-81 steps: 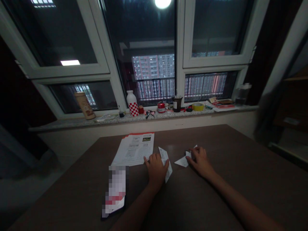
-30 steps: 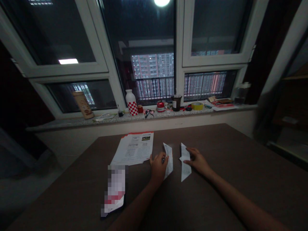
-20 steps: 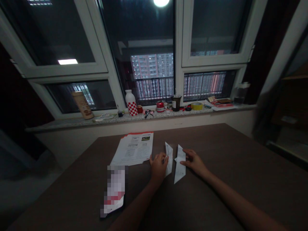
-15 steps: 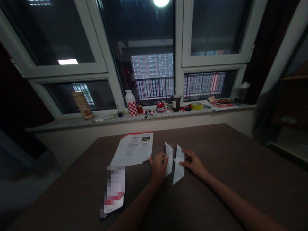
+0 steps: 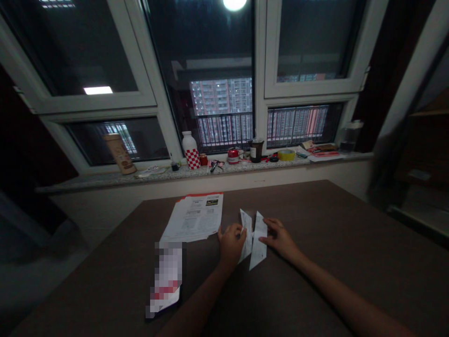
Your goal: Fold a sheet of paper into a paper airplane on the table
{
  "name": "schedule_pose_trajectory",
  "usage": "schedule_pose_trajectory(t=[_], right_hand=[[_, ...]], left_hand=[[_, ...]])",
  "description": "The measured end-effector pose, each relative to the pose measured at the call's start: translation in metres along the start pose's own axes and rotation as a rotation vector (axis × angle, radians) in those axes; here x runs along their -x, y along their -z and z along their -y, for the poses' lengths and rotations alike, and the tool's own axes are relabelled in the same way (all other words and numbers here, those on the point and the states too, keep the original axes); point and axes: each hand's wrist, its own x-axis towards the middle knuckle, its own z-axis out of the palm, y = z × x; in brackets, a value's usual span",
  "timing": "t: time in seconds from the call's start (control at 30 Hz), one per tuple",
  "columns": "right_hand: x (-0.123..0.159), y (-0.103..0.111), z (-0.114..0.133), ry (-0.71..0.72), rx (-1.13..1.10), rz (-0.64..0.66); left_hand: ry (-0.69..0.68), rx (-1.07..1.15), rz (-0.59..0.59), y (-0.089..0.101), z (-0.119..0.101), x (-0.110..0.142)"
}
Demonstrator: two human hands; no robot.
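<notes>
Two slim folded pieces of printed paper with slanted ends are held side by side just above or on the brown table (image 5: 315, 281). My left hand (image 5: 230, 245) is closed on the left folded paper (image 5: 247, 241), fingers bent over its left edge. Gripping the right edge of the right folded paper (image 5: 258, 248) is my right hand (image 5: 280, 239), thumb and fingertips on it. Near their middle the two papers meet or nearly meet; I cannot tell whether they are joined.
A stack of printed sheets (image 5: 194, 217) with a red edge lies left of my hands. Nearer stands a phone-like object (image 5: 166, 281), its screen pixelated. Along the windowsill (image 5: 157, 175) are a checkered bottle (image 5: 191, 152), a dark cup (image 5: 256, 152) and yellow tape (image 5: 286, 155).
The right folded paper has shifted slightly left with my right hand, narrowing the gap between the two papers. My left hand has stayed nearly still.
</notes>
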Motion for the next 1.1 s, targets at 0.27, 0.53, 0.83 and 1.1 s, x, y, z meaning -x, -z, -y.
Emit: schedule_pose_trajectory(t=[0.27,0.53,0.83,1.1], right_hand=[[0.002,0.001,0.009,-0.004,0.035,0.009],[0.002,-0.001,0.005,0.024,-0.007,0.012],[0.000,-0.004,-0.002,0.106,0.045,-0.005],[0.001,-0.012,-0.012,0.148,0.089,-0.027]], left_hand=[[-0.039,0.005,-0.020,-0.002,0.001,0.000],[-0.016,0.086,-0.006,-0.005,0.008,-0.004],[-0.047,0.140,-0.007,-0.011,0.008,-0.004],[0.003,0.243,0.040,-0.013,-0.002,0.002]])
